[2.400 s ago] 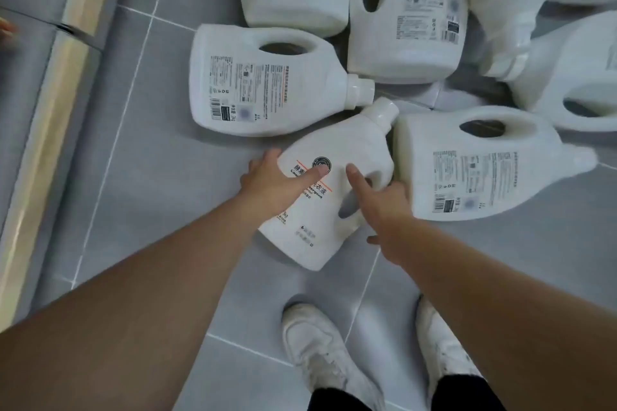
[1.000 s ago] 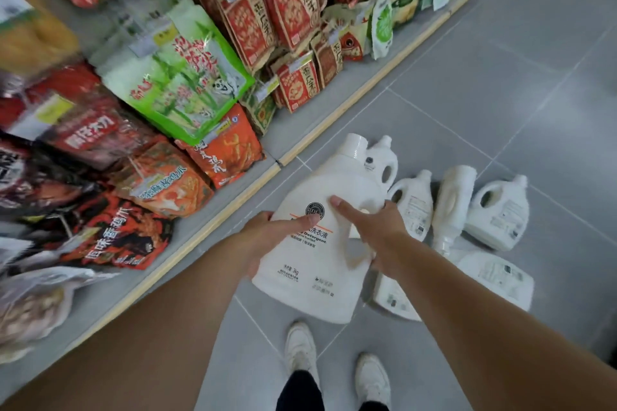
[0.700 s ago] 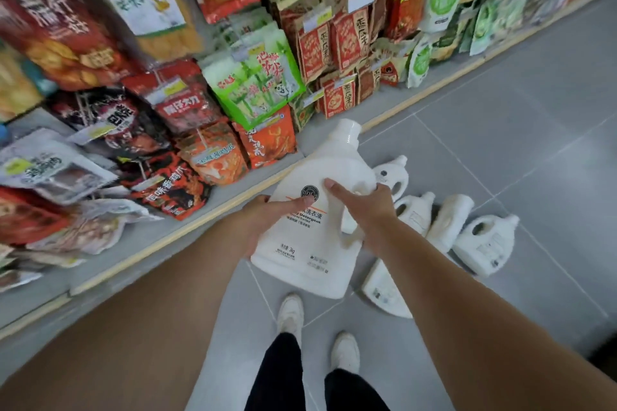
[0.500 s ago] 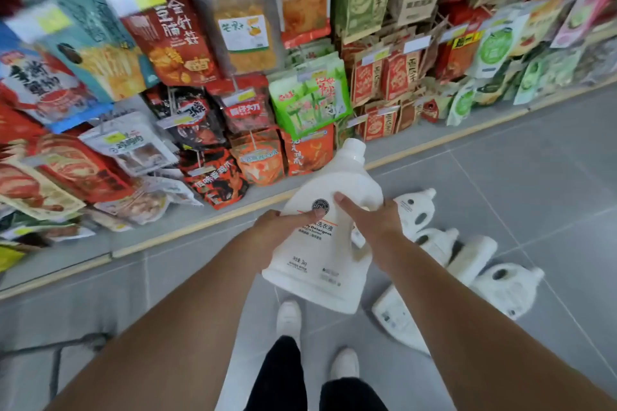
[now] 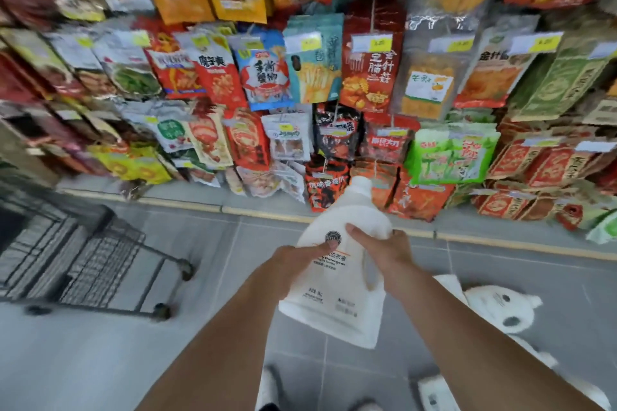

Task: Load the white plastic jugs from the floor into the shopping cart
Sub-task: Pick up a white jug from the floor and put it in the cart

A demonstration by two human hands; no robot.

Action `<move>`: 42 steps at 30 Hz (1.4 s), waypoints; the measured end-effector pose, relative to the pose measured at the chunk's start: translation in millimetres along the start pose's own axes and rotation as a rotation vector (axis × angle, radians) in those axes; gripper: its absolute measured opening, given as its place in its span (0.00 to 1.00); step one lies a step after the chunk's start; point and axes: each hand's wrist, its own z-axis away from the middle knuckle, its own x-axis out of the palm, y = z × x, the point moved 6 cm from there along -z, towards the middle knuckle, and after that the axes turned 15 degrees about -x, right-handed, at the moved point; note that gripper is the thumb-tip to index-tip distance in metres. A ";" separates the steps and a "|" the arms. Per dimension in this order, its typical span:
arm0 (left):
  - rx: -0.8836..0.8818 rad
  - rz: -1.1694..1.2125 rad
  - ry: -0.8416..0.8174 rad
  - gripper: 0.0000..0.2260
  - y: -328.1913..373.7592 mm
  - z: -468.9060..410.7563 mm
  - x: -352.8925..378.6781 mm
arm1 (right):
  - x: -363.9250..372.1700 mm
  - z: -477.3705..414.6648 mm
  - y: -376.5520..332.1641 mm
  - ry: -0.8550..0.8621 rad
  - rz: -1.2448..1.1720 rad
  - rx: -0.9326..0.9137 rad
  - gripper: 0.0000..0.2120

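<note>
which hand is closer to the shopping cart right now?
Left. The left hand grips the white jug on its cart-facing side; the right hand holds the jug's far side, farther from the shopping cart.

The white detergent jug (image 5: 337, 304) has a label on its front. Near the top is a round black badge, and the marks inside it are too small to read. Under it are the Chinese words 洗衣液, and below them the English word "Detergent". The thumb of the left hand (image 5: 287, 264) hides the start of that line. Lower down is small print that looks like "3kg", but it is blurry.

On the shelf, a red snack bag (image 5: 217, 77) says 魔芋爽. The blue bag (image 5: 263, 77) beside it says 手撕蟹柳. A red-orange bag (image 5: 369, 73) says 金针菇. An orange bag (image 5: 490, 73) further right starts with 金针. The yellow price tags (image 5: 310, 42) are too blurry to read.
</note>
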 end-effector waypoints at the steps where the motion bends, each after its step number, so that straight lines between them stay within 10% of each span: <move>1: -0.010 0.019 0.005 0.53 -4.5 -2.0 -16.9 | 16.6 5.1 -7.2 -0.027 0.016 -0.012 0.62; 9: -0.001 0.134 0.094 0.34 -37.4 35.6 -161.0 | 164.6 43.3 -42.6 -0.191 0.083 -0.042 0.54; 14: -0.025 0.141 0.145 0.55 -61.0 17.6 -266.3 | 270.3 77.3 -58.1 -0.228 0.095 -0.037 0.59; 30: -0.018 0.326 0.189 0.40 -140.3 29.7 -564.4 | 586.9 164.5 -71.7 -0.441 0.192 -0.049 0.64; 42: -0.153 0.514 0.262 0.62 -188.8 -58.4 -725.6 | 777.0 189.8 -90.7 -0.586 0.291 -0.099 0.55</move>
